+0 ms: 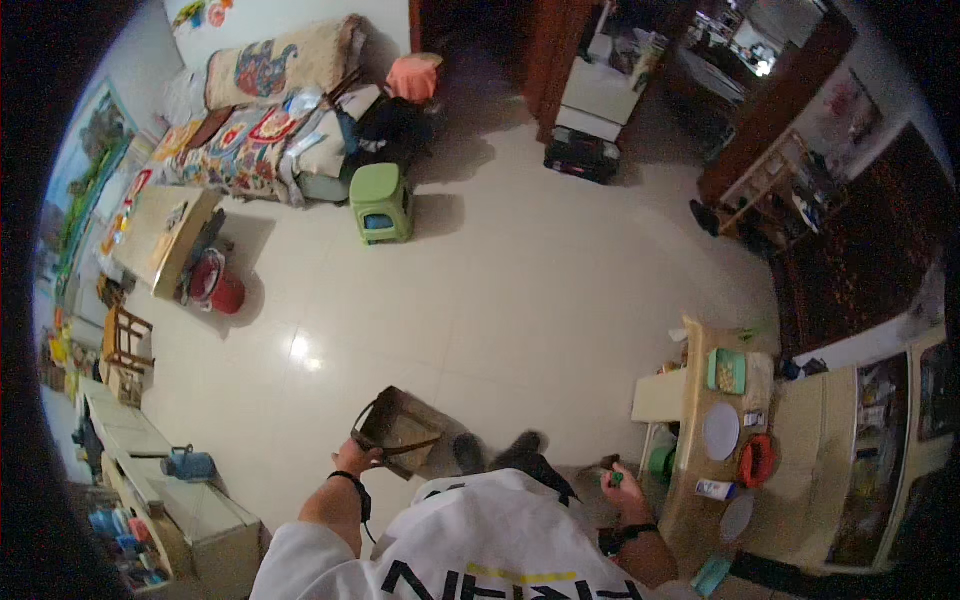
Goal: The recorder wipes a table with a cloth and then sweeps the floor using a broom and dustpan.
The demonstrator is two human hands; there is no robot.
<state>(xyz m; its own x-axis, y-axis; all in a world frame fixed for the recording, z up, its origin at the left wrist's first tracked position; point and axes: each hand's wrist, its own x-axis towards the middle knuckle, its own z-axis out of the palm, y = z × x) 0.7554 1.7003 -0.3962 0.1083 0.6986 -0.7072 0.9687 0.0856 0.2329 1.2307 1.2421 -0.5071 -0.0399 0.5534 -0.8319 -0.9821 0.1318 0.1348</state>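
Observation:
My left hand [356,456] grips the handle of a brown, open-fronted scoop or dustpan [401,420], held tilted over the tiled floor. The inside of the scoop looks worn, and I cannot tell what lies in it. On the other side of my body, my right hand [624,491] is closed around a small item with a green end [616,478]. A dark brown piece [610,460] shows just beyond those fingers; whether the two are joined is unclear. My dark shoes [469,450] are on the floor between the hands.
Close on the right stands a table [679,450] with plates [721,431], a green basket [727,371] and a red bowl [756,460]. A green stool [381,202], a red bin [225,289] and a cloth-covered sofa [232,157] stand further off. A low cabinet [202,510] flanks the left.

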